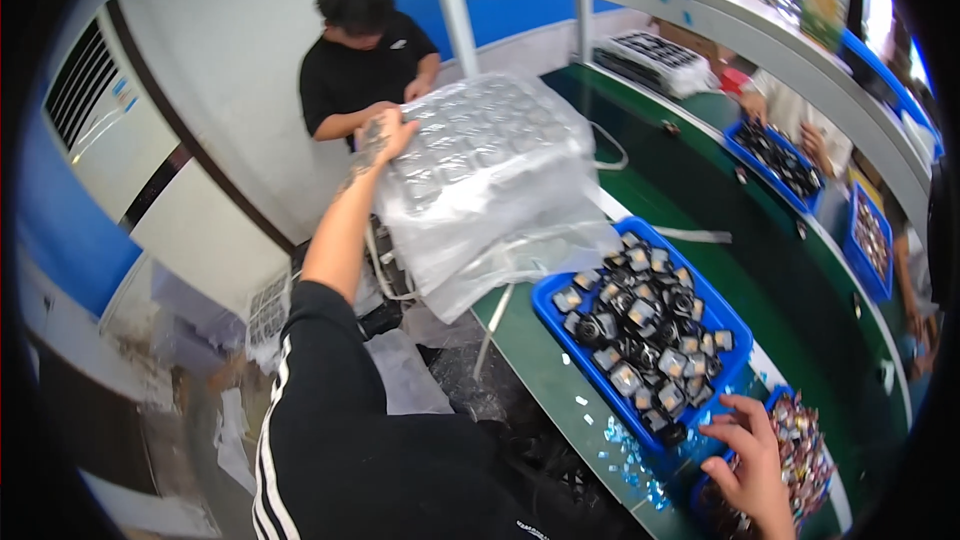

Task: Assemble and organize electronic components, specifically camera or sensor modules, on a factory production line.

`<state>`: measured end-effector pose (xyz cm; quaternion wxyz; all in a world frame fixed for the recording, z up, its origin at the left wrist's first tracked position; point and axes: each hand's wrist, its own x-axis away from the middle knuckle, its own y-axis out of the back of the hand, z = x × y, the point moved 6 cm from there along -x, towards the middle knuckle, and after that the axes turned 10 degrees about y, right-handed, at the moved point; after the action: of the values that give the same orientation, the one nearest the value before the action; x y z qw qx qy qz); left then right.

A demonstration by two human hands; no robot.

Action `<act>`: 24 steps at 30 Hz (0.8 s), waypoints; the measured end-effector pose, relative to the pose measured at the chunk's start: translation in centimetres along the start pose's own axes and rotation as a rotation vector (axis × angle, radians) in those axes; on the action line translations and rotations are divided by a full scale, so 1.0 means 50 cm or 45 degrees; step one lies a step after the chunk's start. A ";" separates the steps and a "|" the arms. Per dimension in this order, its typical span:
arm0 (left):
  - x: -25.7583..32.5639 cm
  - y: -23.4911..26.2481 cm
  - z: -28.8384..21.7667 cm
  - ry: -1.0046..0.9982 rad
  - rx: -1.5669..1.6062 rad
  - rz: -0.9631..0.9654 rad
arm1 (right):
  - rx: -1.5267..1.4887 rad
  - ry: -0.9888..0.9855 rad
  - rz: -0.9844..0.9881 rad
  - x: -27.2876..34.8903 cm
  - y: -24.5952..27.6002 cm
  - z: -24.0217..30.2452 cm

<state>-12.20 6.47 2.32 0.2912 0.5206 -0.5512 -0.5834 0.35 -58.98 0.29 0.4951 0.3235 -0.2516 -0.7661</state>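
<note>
My left hand (382, 138) reaches out to the left edge of a stack of clear plastic trays (470, 135) in a loose plastic bag (490, 215). Its thumb lies over the edge, and the hand appears to grip it; some fingers are hard to see. Down at the right, my right hand (752, 465) is open with its fingers apart, holding nothing. It hovers by the near corner of a blue bin (565, 315) full of small black parts with pale square faces (642, 312). Beneath it is another blue bin holding small multicoloured pieces (800, 440).
A person in black (365, 60) stands beyond the trays. Blue film scraps (630, 455) lie on the green bench edge. Across the green belt (740, 210), other people's hands work at a blue bin (775, 165). A white shelf (690, 5) runs overhead.
</note>
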 end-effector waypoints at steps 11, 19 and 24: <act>0.011 -0.004 -0.049 -0.345 0.178 -0.146 | 0.016 -0.111 -0.023 0.035 0.009 0.025; 0.244 0.082 -0.209 -0.625 0.947 0.166 | 0.048 -0.086 0.008 0.032 0.014 0.023; 0.598 -0.058 -0.482 -1.349 1.078 0.203 | -0.152 -0.055 0.072 0.010 -0.013 0.051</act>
<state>2.23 -28.38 -5.40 -0.2047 0.1916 -0.8368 -0.4703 -2.08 -59.01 1.42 0.5295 0.2696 -0.2250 -0.7723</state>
